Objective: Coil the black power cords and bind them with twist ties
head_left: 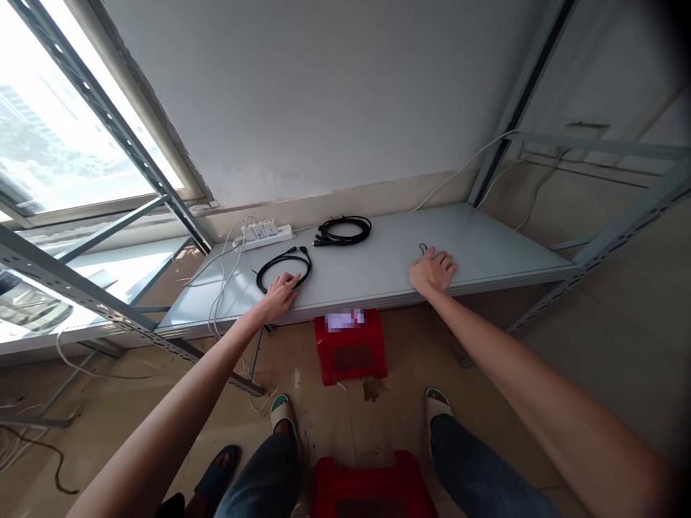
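A coiled black cable (309, 267) lies on the left part of the grey shelf (378, 255), its plug ends toward the back. Over the near side of this coil rests my left hand (281, 293), open, fingers stretched out and touching the cable. Farther right, my right hand (432, 272) lies on the shelf near its front edge, open with fingers apart. A short, thin black tie (422, 247) sits just beyond its fingertips; whether they touch it I cannot tell. A second, thicker coil of black cable (350, 239) lies toward the back.
A white power strip (264, 234) with plugs in it stands at the back left, its white cords hanging over the shelf's front. Metal uprights (178, 219) frame the shelf. One red stool (350, 352) is below, another red stool (372, 489) nearer. Another person's foot (219, 467) shows at lower left.
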A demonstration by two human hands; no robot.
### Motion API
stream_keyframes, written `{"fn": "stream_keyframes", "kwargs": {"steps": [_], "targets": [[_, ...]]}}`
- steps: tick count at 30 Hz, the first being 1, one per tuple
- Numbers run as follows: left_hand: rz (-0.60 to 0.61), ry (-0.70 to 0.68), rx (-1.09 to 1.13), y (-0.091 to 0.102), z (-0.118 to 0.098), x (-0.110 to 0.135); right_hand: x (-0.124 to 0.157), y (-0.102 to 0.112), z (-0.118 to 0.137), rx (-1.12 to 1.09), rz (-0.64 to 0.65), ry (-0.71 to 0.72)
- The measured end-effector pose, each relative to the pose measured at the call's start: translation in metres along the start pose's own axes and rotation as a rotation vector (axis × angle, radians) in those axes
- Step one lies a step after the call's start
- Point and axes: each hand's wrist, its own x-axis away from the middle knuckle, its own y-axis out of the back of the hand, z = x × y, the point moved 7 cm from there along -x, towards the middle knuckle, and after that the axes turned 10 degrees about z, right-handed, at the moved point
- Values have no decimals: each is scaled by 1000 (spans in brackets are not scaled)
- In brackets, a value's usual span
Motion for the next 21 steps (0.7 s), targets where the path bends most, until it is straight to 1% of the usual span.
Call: {"fn": "stream_keyframes", "kwargs": {"steps": [2,5,7,10,13,17,21], "targets": [[-70,-9,-12,1,7,14,0,0,0,-3,-6,4],[-100,-22,13,0,22,31,-2,-1,-1,-3,-26,-1],[-125,-7,56,1,33,38,-5,-3,-3,-3,-49,1],[-194,70,138,3,48,40,-9,-6,-4,-9,-77,10],[-236,166,219,1,58,34,-11,-8,-6,-34,-107,27],[-277,208,340,-1,62,31,-12,-8,-6,-55,-137,29],[-346,232,405,-1,61,38,-11,-6,-6,-54,-140,25]]}}
